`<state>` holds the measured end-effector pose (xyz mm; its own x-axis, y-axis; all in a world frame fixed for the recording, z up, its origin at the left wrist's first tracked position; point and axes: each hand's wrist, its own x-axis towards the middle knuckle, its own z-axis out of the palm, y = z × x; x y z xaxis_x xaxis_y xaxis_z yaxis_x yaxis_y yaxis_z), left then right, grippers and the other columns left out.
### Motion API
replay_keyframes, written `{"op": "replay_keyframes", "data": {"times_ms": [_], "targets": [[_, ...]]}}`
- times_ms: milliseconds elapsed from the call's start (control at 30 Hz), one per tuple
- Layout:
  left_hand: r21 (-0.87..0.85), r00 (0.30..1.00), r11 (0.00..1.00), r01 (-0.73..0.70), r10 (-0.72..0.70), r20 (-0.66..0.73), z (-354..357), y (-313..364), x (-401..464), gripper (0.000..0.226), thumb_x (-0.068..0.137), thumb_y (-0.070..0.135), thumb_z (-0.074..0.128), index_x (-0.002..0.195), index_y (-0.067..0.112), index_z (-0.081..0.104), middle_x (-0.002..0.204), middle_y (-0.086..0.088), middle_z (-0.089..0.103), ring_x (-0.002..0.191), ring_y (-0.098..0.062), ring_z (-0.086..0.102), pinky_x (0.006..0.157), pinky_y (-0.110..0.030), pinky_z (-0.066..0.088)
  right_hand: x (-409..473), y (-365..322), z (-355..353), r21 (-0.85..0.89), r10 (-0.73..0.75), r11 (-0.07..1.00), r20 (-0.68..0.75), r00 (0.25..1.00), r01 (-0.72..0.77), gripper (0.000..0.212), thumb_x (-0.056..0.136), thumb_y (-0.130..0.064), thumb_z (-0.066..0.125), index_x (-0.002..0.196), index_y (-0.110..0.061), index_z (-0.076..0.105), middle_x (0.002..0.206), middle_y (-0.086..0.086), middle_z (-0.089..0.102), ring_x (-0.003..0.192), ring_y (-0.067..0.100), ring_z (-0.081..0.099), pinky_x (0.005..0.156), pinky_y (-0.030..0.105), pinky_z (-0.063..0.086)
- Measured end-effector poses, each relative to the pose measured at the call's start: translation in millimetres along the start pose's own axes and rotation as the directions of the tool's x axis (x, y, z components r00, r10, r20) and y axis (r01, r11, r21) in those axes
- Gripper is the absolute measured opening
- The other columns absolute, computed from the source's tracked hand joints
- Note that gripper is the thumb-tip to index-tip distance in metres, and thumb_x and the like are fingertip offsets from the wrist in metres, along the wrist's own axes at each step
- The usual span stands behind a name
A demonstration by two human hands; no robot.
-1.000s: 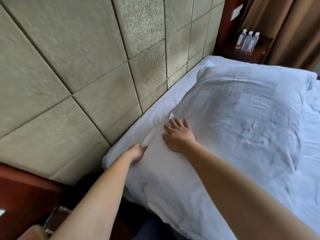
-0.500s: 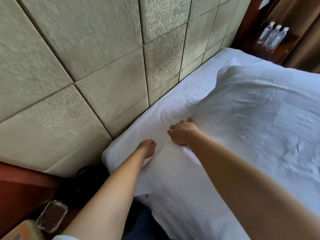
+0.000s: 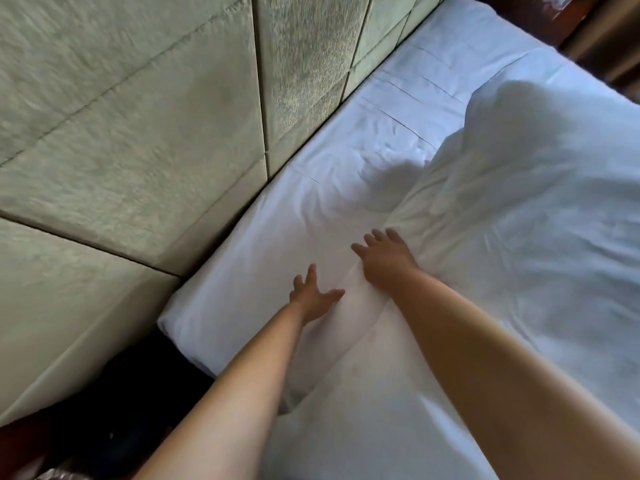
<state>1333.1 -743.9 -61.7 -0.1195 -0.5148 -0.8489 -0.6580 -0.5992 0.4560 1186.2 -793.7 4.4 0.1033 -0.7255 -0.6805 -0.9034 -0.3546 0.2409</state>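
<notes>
A white duvet [image 3: 526, 216] lies rumpled over the right part of the bed, its top edge bunched near my hands. Under it the white fitted sheet [image 3: 391, 109] shows along the headboard side. My left hand [image 3: 313, 296] is spread, fingers straight, just above or on the sheet beside the duvet's edge. Flat on that edge lies my right hand [image 3: 386, 258], its fingers extended toward the headboard. Neither hand grips any cloth.
A padded beige headboard [image 3: 145, 143] with stitched panels fills the left. The mattress corner [image 3: 173, 323] ends at a dark gap beside the bed. Dark wood and a brown curtain [image 3: 602, 39] show at the top right.
Both hands let go of the duvet edge and spread flat. The duvet has slid away from the headboard, baring more sheet. The view swung down, so the bottles left the frame.
</notes>
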Motion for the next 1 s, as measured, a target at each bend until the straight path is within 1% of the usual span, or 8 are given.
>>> {"op": "replay_keyframes", "data": {"times_ms": [100, 233, 333, 433, 500, 567, 700, 1000], "targets": [[-0.27, 0.978, 0.961, 0.06, -0.003, 0.207, -3.8, 15.8, 9.0, 0.096, 0.084, 0.027, 0.061, 0.151, 0.036, -0.007, 0.157, -0.003, 0.012, 0.14, -0.03, 0.026, 0.107, -0.043, 0.03, 23.2, 12.8, -2.5, -0.117, 0.024, 0.993, 0.064, 0.998, -0.016, 0.049, 0.102, -0.024, 0.027, 0.15, -0.029, 0.022, 0.158, 0.009, 0.016, 0.147, 0.024, 0.008, 0.119, 0.043, 0.001], [-0.25, 0.889, 0.964, 0.095, 0.031, 0.457, 5.8, 42.5, 6.7, 0.101, 0.062, 0.026, 0.067, 0.148, 0.034, 0.014, 0.131, -0.001, 0.047, 0.113, -0.028, 0.053, 0.093, -0.039, 0.049, 45.9, 17.7, 0.0, -0.242, 0.026, 0.97, 0.233, 0.972, 0.032, 0.048, 0.101, -0.031, 0.034, 0.148, -0.03, 0.027, 0.155, 0.007, 0.025, 0.144, 0.025, 0.017, 0.118, 0.048, 0.003], [-0.098, 0.929, 0.995, 0.008, 0.029, 0.37, 19.8, 48.9, 11.3, 0.093, 0.058, 0.03, 0.072, 0.141, 0.018, 0.031, 0.131, -0.007, 0.05, 0.115, -0.026, 0.052, 0.09, -0.034, 0.048, 53.2, 26.2, 2.0, -0.331, 0.029, 0.939, 0.345, 0.938, 0.092, 0.05, 0.101, -0.037, 0.032, 0.15, -0.03, 0.023, 0.158, 0.007, 0.016, 0.147, 0.024, 0.01, 0.117, 0.05, 0.0], [-0.046, 0.95, 0.999, -0.023, 0.037, 0.311, 24.7, 56.1, 16.5, 0.057, 0.063, 0.024, 0.072, 0.116, 0.008, 0.056, 0.11, -0.007, 0.06, 0.096, -0.023, 0.058, 0.075, -0.028, 0.049, 65.3, 48.9, -0.8, -0.443, 0.075, 0.89, 0.378, 0.923, 0.109, 0.055, 0.1, -0.043, 0.028, 0.151, -0.032, 0.011, 0.16, 0.008, 0.002, 0.148, 0.023, 0.0, 0.116, 0.05, -0.003], [-0.066, 0.957, 0.998, 0.007, 0.013, 0.289, 29.2, 60.6, 16.5, 0.03, 0.065, 0.012, 0.068, 0.093, 0.005, 0.061, 0.088, -0.007, 0.058, 0.079, -0.022, 0.058, 0.063, -0.026, 0.047, 74.0, 59.3, 1.0, -0.444, 0.109, 0.894, 0.34, 0.934, 0.057, 0.054, 0.099, -0.04, 0.034, 0.149, -0.032, 0.018, 0.158, 0.005, 0.013, 0.146, 0.022, 0.009, 0.115, 0.05, 0.001], [-0.09, 0.958, 0.994, 0.055, -0.027, 0.285, 31.5, 62.4, 15.9, 0.016, 0.063, 0.003, 0.063, 0.079, 0.004, 0.058, 0.074, -0.007, 0.054, 0.065, -0.022, 0.053, 0.053, -0.024, 0.043, 75.2, 61.9, 3.0, -0.395, 0.089, 0.919, 0.254, 0.963, 0.019, 0.046, 0.096, -0.028, 0.045, 0.141, -0.028, 0.038, 0.148, 0.001, 0.036, 0.138, 0.019, 0.029, 0.112, 0.042, 0.017], [-0.101, 0.947, 0.99, 0.103, -0.066, 0.315, 26.5, 63.1, 14.0, 0.017, 0.063, -0.002, 0.058, 0.078, 0.003, 0.054, 0.067, -0.007, 0.047, 0.054, -0.02, 0.045, 0.047, -0.016, 0.036, 65.2, 63.1, -0.8, -0.314, 0.06, 0.949, 0.135, 0.989, -0.015, 0.034, 0.096, -0.007, 0.043, 0.126, -0.015, 0.059, 0.129, 0.001, 0.059, 0.119, 0.021, 0.056, 0.098, 0.032, 0.039], [-0.078, 0.954, 0.995, 0.06, -0.034, 0.299, -8.9, 74.0, -16.0, 0.036, 0.05, -0.004, 0.053, 0.086, 0.003, 0.056, 0.079, -0.014, 0.048, 0.071, -0.029, 0.051, 0.061, -0.032, 0.043, 55.2, 56.3, -55.0, -0.267, 0.025, 0.964, -0.002, 1.0, -0.025, 0.03, 0.094, -0.006, 0.046, 0.118, -0.015, 0.063, 0.123, 0.001, 0.062, 0.113, 0.024, 0.06, 0.081, 0.03, 0.042]]}}
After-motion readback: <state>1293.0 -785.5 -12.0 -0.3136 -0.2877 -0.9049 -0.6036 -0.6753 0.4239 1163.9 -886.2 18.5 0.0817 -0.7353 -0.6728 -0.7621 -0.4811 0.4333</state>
